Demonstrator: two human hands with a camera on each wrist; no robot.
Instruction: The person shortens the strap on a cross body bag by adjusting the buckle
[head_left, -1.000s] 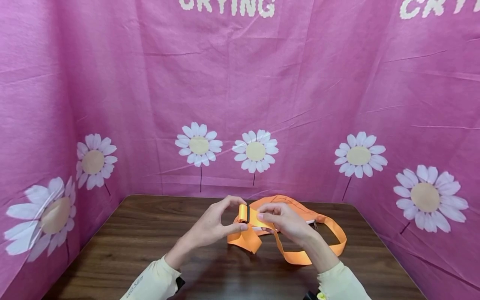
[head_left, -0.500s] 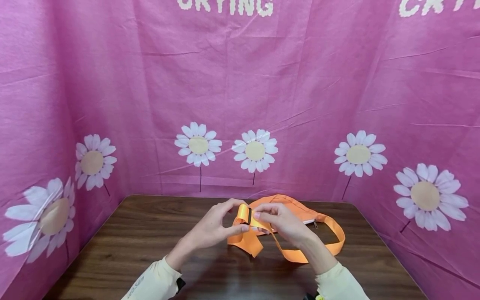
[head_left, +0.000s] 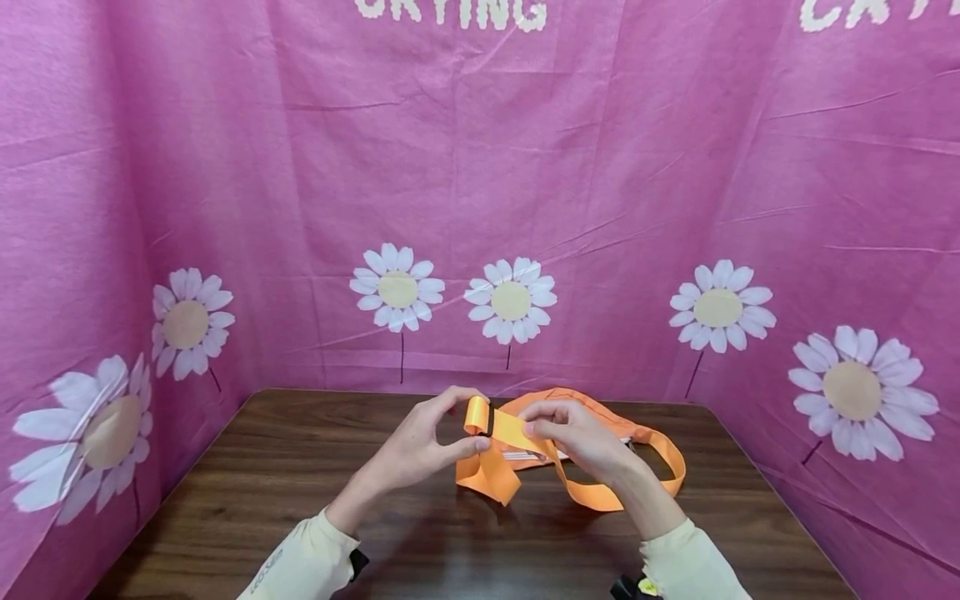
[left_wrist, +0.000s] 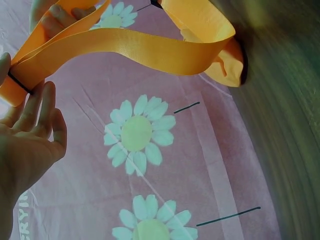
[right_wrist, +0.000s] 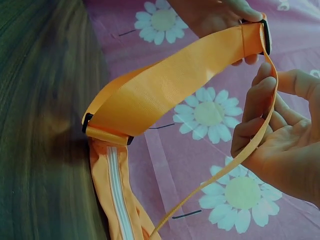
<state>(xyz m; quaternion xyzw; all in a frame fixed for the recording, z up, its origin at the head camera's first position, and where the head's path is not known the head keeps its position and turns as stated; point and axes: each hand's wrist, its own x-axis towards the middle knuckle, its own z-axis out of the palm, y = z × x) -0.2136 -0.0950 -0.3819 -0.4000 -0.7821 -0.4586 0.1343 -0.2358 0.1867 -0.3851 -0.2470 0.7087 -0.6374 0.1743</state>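
Note:
An orange waist bag (head_left: 558, 402) with a white zipper (right_wrist: 119, 192) lies on the table. Its orange strap (head_left: 512, 430) rises to a black slide buckle (head_left: 491, 419), which my left hand (head_left: 420, 446) holds by its edges between thumb and fingers. A short strap loop stands out on the buckle's left side. My right hand (head_left: 583, 437) pinches the strap just right of the buckle, thumb on the near face. A second black buckle (right_wrist: 87, 122) joins the strap to the bag's end in the right wrist view. Some right fingers are hidden behind the strap in the head view.
The dark wooden table (head_left: 300, 500) carries the bag near its back edge. Slack strap (head_left: 667, 454) curves around on the right. A pink cloth (head_left: 480, 167) with printed daisies hangs behind and at both sides.
The right hand goes slightly left, then back right, and more strap shows between it and the buckle now. The left hand and buckle have risen a little and shifted left.

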